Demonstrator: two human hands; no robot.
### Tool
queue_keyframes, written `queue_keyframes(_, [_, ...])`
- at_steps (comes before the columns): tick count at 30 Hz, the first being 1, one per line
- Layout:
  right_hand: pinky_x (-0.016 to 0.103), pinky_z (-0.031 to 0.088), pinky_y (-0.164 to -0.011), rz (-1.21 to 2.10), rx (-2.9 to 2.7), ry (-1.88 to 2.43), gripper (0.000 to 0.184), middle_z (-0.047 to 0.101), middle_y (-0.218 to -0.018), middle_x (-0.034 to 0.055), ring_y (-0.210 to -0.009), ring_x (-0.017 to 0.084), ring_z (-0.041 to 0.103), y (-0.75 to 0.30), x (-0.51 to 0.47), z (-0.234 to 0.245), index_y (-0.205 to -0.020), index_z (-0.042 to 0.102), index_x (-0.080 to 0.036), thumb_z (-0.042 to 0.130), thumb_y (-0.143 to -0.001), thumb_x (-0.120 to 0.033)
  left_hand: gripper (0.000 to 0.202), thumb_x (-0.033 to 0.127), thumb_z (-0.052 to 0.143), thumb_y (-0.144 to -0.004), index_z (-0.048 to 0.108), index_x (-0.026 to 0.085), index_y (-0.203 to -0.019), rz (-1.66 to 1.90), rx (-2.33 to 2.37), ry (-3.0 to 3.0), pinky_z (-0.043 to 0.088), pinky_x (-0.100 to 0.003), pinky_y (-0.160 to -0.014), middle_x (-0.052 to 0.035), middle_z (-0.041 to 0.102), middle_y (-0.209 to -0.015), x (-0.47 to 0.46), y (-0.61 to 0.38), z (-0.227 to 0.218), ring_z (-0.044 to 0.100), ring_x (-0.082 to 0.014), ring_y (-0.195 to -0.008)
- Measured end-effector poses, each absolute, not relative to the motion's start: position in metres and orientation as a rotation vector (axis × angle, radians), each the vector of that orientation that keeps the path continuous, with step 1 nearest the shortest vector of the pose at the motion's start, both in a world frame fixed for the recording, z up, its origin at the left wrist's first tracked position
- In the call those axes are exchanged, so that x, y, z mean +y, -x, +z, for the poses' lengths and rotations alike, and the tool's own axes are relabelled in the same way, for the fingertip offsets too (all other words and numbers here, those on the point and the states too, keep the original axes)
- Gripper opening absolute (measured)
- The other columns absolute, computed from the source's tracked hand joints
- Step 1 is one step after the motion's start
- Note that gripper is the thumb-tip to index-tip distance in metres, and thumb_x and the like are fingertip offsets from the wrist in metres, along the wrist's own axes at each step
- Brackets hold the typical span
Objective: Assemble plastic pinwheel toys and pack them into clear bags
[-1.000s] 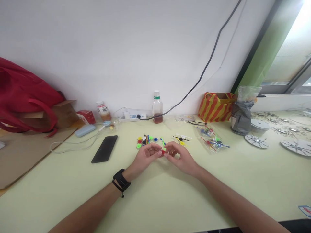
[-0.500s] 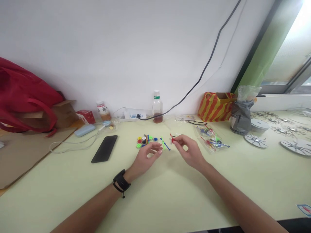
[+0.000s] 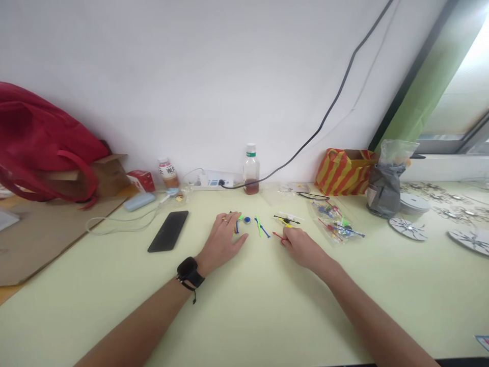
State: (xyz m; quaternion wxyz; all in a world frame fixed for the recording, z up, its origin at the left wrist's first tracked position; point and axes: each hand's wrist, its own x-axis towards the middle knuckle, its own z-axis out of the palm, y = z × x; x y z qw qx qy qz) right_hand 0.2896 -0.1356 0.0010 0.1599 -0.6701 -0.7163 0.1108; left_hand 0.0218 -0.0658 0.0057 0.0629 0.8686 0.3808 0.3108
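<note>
My left hand (image 3: pixel 221 239) lies palm down, fingers stretched out and thumb apart, over the pile of small coloured discs and arrows, hiding most of it. A blue disc (image 3: pixel 247 220) shows just beyond its fingertips. Right of that, a green arrow (image 3: pixel 259 226) and a blue arrow (image 3: pixel 264 229) lie crossed on the table. My right hand (image 3: pixel 301 245) is closed at one end of a red plastic arrow (image 3: pixel 278 236), low at the table; its fingertips are partly hidden. Just behind it lie a black arrow (image 3: pixel 292 220), a yellow arrow (image 3: pixel 283 222) and a white one.
Clear bags of coloured parts (image 3: pixel 336 227) lie to the right, near a striped bag (image 3: pixel 340 171) and white discs (image 3: pixel 408 229). A black phone (image 3: pixel 168 231) lies left. At the wall stand a bottle (image 3: pixel 251 171) and a power strip (image 3: pixel 217 182) with a cable.
My right hand has moved right and down to the table with the red arrow. My left hand has flattened over the disc pile, covering it. The view has shifted slightly.
</note>
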Motion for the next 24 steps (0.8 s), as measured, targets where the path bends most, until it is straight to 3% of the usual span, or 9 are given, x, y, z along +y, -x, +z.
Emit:
queue_keyframes(6, [0.031,0.036,-0.065,0.212,-1.945,2.016,0.014,0.066,-0.09,0.0136,-0.079,0.025,0.064,-0.289,-0.121,-0.005,-0.091,0.061,-0.018,0.052,-0.096,-0.008,0.062,0.053,0.063,-0.092,0.054,0.024,-0.146,0.808,1.156,-2.686,0.03,-0.062,-0.114,-0.0153,0.047,-0.155,-0.059,-0.02,-0.003,0.033,-0.0417,-0.142])
queue_keyframes(10, [0.034,0.042,-0.07,0.147,-1.891,2.045,0.018,0.065,-0.104,0.0161,-0.087,0.027,0.065,-0.29,-0.117,-0.005,-0.1,0.063,-0.017,0.048,-0.097,-0.008,0.069,0.058,0.061,-0.091,0.048,0.028,-0.152,0.73,1.121,-2.757,0.029,-0.062,-0.113,-0.0141,0.041,-0.16,-0.059,-0.021,-0.002,0.034,-0.0423,-0.141])
queue_keyframes(14, [0.038,0.048,-0.088,0.017,-2.021,1.785,0.026,0.061,-0.119,0.015,-0.106,0.028,0.061,-0.28,-0.125,-0.004,-0.116,0.063,-0.019,0.05,-0.095,-0.009,0.071,0.062,0.059,-0.091,0.047,0.028,-0.153,0.66,1.137,-2.82,0.03,-0.062,-0.11,-0.0157,0.044,-0.158,-0.056,-0.021,-0.001,0.038,-0.043,-0.136])
queue_keyframes(18, [0.048,0.042,-0.108,0.001,-2.22,1.445,0.039,0.055,-0.137,0.0155,-0.129,0.032,0.048,-0.26,-0.139,-0.005,-0.136,0.056,-0.022,0.059,-0.097,-0.025,0.067,0.061,0.061,-0.091,0.052,0.028,-0.149,0.676,1.106,-2.842,0.033,-0.06,-0.107,-0.015,0.053,-0.15,-0.057,-0.022,0.001,0.043,-0.0413,-0.129])
queue_keyframes(20, [0.05,0.042,-0.109,0.034,-2.262,1.399,0.037,0.055,-0.139,0.0156,-0.129,0.033,0.047,-0.253,-0.143,-0.005,-0.135,0.056,-0.022,0.057,-0.099,-0.029,0.063,0.058,0.063,-0.09,0.056,0.028,-0.145,0.709,1.071,-2.827,0.033,-0.059,-0.106,-0.0139,0.057,-0.147,-0.06,-0.023,0.004,0.045,-0.0398,-0.126])
queue_keyframes(24, [0.047,0.047,-0.102,0.142,-2.245,1.447,0.021,0.063,-0.122,0.0138,-0.119,0.03,0.055,-0.255,-0.143,-0.005,-0.117,0.062,-0.019,0.056,-0.1,-0.03,0.043,0.048,0.067,-0.091,0.068,0.027,-0.129,0.76,0.901,-2.735,0.035,-0.057,-0.109,-0.0106,0.065,-0.136,-0.068,-0.026,0.012,0.049,-0.0356,-0.122])
